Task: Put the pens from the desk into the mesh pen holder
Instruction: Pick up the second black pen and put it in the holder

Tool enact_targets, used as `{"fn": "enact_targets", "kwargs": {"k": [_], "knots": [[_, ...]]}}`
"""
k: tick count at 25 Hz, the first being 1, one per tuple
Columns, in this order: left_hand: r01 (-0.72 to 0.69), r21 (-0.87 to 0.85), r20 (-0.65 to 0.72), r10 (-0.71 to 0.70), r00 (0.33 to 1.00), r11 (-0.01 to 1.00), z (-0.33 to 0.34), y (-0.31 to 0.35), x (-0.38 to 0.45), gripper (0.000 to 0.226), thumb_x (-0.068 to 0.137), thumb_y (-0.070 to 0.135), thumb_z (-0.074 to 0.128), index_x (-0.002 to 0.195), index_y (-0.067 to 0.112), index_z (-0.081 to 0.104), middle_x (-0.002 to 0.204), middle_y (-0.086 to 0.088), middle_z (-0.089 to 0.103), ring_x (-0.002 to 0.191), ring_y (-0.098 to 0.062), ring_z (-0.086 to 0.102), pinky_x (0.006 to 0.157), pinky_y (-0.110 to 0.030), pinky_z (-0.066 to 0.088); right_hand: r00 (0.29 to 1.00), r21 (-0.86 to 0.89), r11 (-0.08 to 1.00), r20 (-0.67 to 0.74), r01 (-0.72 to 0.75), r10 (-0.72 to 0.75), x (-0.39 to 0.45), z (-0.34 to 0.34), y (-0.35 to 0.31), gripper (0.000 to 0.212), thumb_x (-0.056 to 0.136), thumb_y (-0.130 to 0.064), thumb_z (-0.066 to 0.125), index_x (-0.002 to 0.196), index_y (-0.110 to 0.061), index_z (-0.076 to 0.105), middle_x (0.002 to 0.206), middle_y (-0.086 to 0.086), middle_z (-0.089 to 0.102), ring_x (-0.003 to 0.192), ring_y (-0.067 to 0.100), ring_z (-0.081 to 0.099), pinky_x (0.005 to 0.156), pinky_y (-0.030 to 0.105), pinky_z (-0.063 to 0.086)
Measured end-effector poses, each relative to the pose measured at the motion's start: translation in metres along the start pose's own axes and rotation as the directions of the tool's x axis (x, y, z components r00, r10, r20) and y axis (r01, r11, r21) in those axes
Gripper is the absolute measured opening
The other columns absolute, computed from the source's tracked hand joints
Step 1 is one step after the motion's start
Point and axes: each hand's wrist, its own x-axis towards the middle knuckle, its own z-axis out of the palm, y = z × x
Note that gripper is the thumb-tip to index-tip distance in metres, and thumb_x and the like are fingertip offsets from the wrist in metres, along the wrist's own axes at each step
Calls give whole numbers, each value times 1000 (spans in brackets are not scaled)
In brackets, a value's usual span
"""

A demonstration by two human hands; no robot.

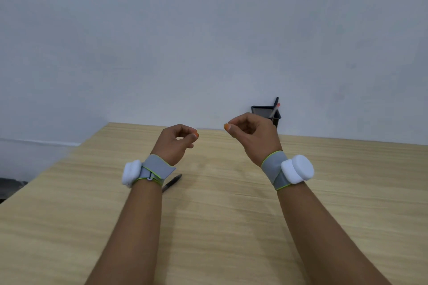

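A black mesh pen holder (pixel 261 111) stands at the desk's far edge against the wall, partly hidden behind my right hand. A dark pen (pixel 276 101) and a pen with a red tip (pixel 275 110) lean in it. My right hand (pixel 251 135) hovers just in front of the holder, fingers curled loosely, holding nothing. My left hand (pixel 177 142) hovers to its left above the desk, fingers also loosely curled and empty. One dark pen (pixel 172 182) lies on the desk beside my left wrist, its lower end hidden under the forearm.
The light wooden desk (pixel 231 215) runs from the wall toward me; its left edge (pixel 53 164) slants down to the left. A plain grey wall rises behind. Both wrists wear grey straps with white pods.
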Motion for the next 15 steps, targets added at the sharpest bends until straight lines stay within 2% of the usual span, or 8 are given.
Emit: {"fn": "enact_targets", "kwargs": {"k": [4,7,12,15], "knots": [[67,198,74,-84,994,978,-16,-22,-2,19,83,20,67,97,7,66,93,-8,65,76,-25,64,63,-23,43,998,-65,998,67,18,-13,-5,6,6,10,79,-27,74,78,-18,71,74,-3,71,72,13,67,73,30,56],[145,356,119,-198,973,923,-24,-36,2,22,78,24,73,94,10,66,88,-9,61,79,-26,57,73,-30,46,995,-94,995,96,18,-9,-6,7,9,9,78,-27,74,78,-19,71,73,-2,72,74,17,69,76,35,58],[189,467,183,-303,935,864,-26,-37,3,30,72,21,79,95,5,68,81,-9,60,74,-26,56,73,-31,46,995,-97,995,97,22,-13,-5,4,10,10,78,-29,73,77,-19,71,67,-4,68,67,13,64,71,31,55],[191,490,222,-333,916,850,-27,-37,2,31,71,14,79,98,1,69,75,-5,60,68,-20,54,73,-32,46,995,-104,994,100,22,-11,-6,4,11,12,78,-29,73,78,-17,71,64,-4,65,63,10,58,65,25,49]]}}
